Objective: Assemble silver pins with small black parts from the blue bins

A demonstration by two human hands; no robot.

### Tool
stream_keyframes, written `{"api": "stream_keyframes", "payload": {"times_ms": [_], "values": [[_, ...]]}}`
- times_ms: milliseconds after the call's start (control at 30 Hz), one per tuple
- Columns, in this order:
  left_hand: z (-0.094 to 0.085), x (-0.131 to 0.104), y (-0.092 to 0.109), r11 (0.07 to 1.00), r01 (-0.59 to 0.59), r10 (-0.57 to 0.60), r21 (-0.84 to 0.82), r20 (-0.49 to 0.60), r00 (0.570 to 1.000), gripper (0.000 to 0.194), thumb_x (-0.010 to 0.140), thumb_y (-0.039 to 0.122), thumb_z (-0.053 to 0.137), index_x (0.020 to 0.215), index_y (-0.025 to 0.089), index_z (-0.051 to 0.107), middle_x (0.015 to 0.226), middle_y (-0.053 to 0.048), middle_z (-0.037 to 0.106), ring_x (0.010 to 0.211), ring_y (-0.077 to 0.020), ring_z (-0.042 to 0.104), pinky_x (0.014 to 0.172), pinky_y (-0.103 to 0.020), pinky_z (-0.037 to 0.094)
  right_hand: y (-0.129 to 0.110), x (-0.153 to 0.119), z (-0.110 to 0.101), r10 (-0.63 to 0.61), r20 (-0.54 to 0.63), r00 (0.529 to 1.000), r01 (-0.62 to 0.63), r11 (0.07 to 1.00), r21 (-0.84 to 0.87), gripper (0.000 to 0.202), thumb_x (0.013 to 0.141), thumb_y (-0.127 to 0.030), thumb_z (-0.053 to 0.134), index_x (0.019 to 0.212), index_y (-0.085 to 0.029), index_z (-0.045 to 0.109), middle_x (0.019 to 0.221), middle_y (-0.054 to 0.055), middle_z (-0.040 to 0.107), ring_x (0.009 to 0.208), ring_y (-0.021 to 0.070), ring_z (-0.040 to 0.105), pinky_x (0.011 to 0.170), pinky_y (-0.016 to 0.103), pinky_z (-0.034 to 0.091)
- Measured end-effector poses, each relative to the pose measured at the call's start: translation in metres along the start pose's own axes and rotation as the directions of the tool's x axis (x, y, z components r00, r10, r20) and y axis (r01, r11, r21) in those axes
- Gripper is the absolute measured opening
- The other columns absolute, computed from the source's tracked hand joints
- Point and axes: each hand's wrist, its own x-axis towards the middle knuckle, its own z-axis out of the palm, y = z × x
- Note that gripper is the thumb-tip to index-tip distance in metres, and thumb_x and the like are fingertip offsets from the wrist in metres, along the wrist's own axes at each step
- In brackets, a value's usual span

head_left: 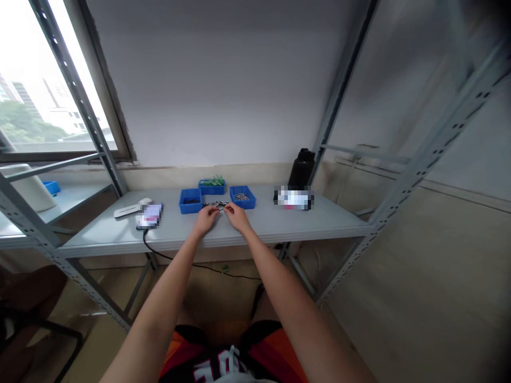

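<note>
My left hand and my right hand are close together over the grey shelf top, fingertips pinched and almost meeting. Whatever small piece they hold is too tiny to name. Right behind the fingertips lies a loose pile of small dark and silvery parts. To the left of it stands a blue bin with dark contents. On the right, another blue bin contains small silvery pieces. A third blue bin, farther back, holds green strip-like pieces.
A phone-like device with a black cable and a white gadget lie at the left. At the right, a black bottle stands behind another lit screen. Metal shelf posts frame both sides.
</note>
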Motion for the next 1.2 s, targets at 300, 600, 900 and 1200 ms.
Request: {"api": "stream_keyframes", "payload": {"times_ms": [300,600,900,1200], "values": [[0.000,-0.002,0.006,0.998,0.000,-0.003,0.060,0.050,0.999,0.017,0.085,0.022,0.056,0.088,0.014,0.070,0.090,-0.009,0.073,0.083,-0.0209,0.065,0.081,-0.031,0.049,0.004,0.001,0.002,-0.007,-0.018,1.000,0.008,0.998,0.057,0.012,0.083,-0.023,0.054,0.091,-0.021,0.062,0.086,0.003,0.070,0.081,0.0167,0.064,0.081,0.030,0.049],[-0.002,-0.003,0.015,0.994,0.077,-0.074,0.081,-0.049,0.996,0.019,0.084,0.026,0.058,0.083,0.013,0.071,0.079,-0.008,0.072,0.074,-0.0194,0.063,0.073,-0.029,0.047,0.005,0.002,0.002,0.040,0.000,0.999,-0.040,0.994,0.104,0.022,0.080,-0.015,0.051,0.100,-0.022,0.060,0.081,0.000,0.067,0.079,0.0160,0.064,0.082,0.031,0.049],[-0.082,0.028,0.031,0.805,0.304,-0.127,0.509,-0.353,0.927,0.035,0.093,0.034,0.044,0.107,0.012,0.068,0.107,-0.016,0.069,0.101,-0.0281,0.062,0.089,-0.038,0.046,-0.001,-0.001,-0.003,0.079,0.009,0.997,-0.079,0.992,0.098,0.021,0.081,-0.019,0.052,0.101,-0.020,0.061,0.080,0.000,0.065,0.076,0.0166,0.062,0.075,0.028,0.046],[-0.029,0.010,0.028,0.661,-0.054,-0.118,0.749,0.174,0.978,0.033,0.095,0.029,0.040,0.107,0.015,0.068,0.110,-0.016,0.067,0.103,-0.0272,0.064,0.084,-0.033,0.050,0.000,0.000,-0.002,0.126,-0.025,0.992,-0.126,0.992,-0.001,0.020,0.083,-0.016,0.051,0.099,-0.022,0.063,0.081,0.001,0.066,0.075,0.0166,0.061,0.076,0.028,0.047]]}}
